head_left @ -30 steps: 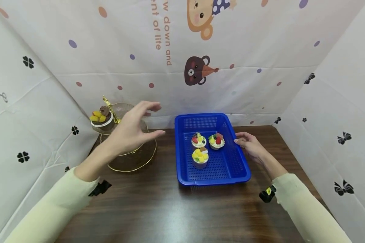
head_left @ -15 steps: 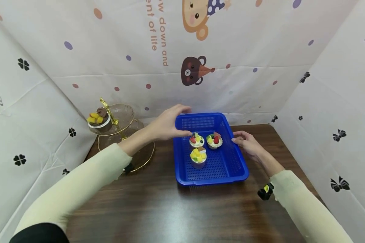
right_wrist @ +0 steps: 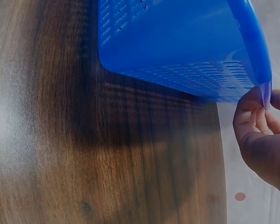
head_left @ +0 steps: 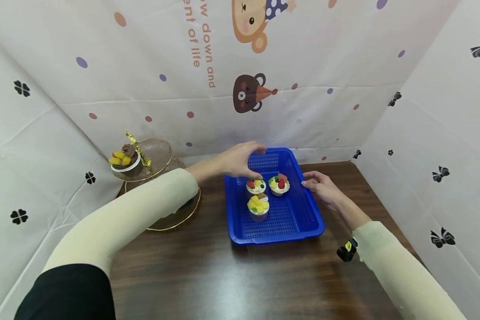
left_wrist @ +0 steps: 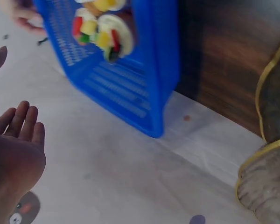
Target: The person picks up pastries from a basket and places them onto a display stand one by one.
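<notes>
A blue plastic basket (head_left: 290, 220) stands on the wooden table with three toy cupcakes inside. One, topped with yellow cubes (head_left: 258, 206), is nearest the front; a cupcake with strawberry and dark berry (head_left: 256, 186) sits behind it, and a frilled cupcake with a red berry (head_left: 279, 185) to the right. My left hand (head_left: 240, 159) reaches over the basket's back left, thumb tip right at the strawberry cupcake, thumb and fingers spread apart. In the left wrist view, that hand (left_wrist: 18, 154) holds nothing. My right hand (right_wrist: 266, 133) pinches the basket's right rim between thumb and fingers.
A tiered glass stand with gold edges (head_left: 158, 151) is at the left, partly behind my left arm. A chocolate cupcake with yellow fruit (head_left: 126, 160) sits on its upper tier. Patterned white cloth (head_left: 304, 120) closes off the back and both sides.
My left hand has moved right, from over the glass stand to above the basket and down toward the strawberry cupcake. My right hand keeps its pinch on the rim. The view has shifted slightly.
</notes>
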`<state>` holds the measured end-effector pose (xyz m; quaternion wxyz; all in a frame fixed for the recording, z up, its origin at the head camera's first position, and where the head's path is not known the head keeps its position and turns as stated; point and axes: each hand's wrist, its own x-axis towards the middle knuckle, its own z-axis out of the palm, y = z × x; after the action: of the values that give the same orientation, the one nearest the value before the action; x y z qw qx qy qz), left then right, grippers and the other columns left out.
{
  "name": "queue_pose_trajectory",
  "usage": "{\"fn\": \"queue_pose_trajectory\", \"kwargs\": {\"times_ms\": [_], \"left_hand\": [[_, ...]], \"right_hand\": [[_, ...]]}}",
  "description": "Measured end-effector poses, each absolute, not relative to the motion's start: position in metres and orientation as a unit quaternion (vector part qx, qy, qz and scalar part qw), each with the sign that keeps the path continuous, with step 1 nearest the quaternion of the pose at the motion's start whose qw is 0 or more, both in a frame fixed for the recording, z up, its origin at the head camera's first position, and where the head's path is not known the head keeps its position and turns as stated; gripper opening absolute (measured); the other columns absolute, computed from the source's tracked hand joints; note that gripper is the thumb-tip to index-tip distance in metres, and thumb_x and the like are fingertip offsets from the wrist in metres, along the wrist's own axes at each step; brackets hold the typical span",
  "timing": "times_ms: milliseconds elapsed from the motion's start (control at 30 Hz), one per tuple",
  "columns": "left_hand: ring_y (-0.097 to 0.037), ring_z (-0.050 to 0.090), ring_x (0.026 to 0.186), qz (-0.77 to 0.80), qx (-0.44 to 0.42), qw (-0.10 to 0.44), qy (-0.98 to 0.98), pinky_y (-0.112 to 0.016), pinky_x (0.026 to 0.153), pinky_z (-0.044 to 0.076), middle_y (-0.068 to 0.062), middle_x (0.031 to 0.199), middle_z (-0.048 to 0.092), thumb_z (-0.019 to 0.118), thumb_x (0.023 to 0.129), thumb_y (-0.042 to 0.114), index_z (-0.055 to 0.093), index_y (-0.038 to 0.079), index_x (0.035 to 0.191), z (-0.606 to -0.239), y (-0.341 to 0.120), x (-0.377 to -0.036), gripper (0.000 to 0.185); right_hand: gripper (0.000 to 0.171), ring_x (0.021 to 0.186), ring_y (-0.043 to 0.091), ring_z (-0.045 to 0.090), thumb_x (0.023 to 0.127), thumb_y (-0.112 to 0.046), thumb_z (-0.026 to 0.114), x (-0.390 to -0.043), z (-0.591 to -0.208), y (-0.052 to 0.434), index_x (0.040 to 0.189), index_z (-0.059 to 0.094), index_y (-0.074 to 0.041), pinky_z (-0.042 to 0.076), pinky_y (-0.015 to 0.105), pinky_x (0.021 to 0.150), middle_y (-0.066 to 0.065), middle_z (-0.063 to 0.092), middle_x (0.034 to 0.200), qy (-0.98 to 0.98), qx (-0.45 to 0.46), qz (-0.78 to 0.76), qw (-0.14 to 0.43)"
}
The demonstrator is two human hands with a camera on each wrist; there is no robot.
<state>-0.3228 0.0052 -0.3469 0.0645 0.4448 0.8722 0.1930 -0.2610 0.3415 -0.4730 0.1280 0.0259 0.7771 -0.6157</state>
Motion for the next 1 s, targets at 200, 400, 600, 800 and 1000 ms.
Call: {"fn": "queue_pose_trajectory", "kwargs": {"times_ms": [200,400,600,800,1000], "left_hand": [[-0.025,0.049,0.144,0.143,0.435,0.099,0.883,-0.039,0.121,0.038,-0.011,0.152,0.055,0.084,0.091,0.038,0.046,0.004,0.156,-0.372,0.012,-0.340,0.083],[-0.025,0.048,0.146,0.175,0.425,0.133,0.878,-0.041,0.121,0.039,-0.009,0.156,0.052,0.084,0.092,0.036,0.044,0.006,0.159,-0.403,0.028,-0.352,0.084],[-0.023,0.049,0.144,0.183,0.426,0.158,0.872,-0.041,0.119,0.041,-0.008,0.156,0.053,0.084,0.092,0.038,0.043,0.007,0.159,-0.420,0.045,-0.359,0.084],[-0.023,0.049,0.144,0.169,0.419,0.160,0.878,-0.041,0.119,0.040,-0.008,0.156,0.052,0.085,0.092,0.035,0.043,0.007,0.160,-0.429,0.058,-0.366,0.084],[-0.025,0.048,0.145,0.164,0.424,0.171,0.874,-0.042,0.119,0.040,-0.010,0.157,0.052,0.083,0.094,0.036,0.042,0.004,0.160,-0.441,0.068,-0.368,0.084]], "right_hand": [[0.050,0.100,0.021,0.067,0.111,-0.019,0.057,-0.262,-0.470,0.341,0.153,0.039,0.003,0.062,0.035,0.082,0.021,0.063,0.124,0.783,0.018,-0.608,0.130],[0.050,0.101,0.021,0.067,0.111,-0.020,0.057,-0.262,-0.468,0.342,0.154,0.039,0.001,0.061,0.035,0.083,0.023,0.062,0.127,0.788,0.026,-0.601,0.130],[0.049,0.099,0.019,0.068,0.111,-0.019,0.057,-0.260,-0.470,0.344,0.152,0.040,0.001,0.061,0.035,0.082,0.018,0.063,0.124,0.782,0.025,-0.610,0.127],[0.052,0.098,0.018,0.069,0.111,-0.020,0.058,-0.260,-0.473,0.341,0.153,0.039,0.002,0.062,0.035,0.082,0.017,0.063,0.124,0.773,0.017,-0.622,0.125],[0.048,0.096,0.018,0.069,0.111,-0.019,0.057,-0.261,-0.475,0.341,0.152,0.040,0.001,0.062,0.035,0.080,0.017,0.062,0.123,0.769,0.025,-0.627,0.122]]}}
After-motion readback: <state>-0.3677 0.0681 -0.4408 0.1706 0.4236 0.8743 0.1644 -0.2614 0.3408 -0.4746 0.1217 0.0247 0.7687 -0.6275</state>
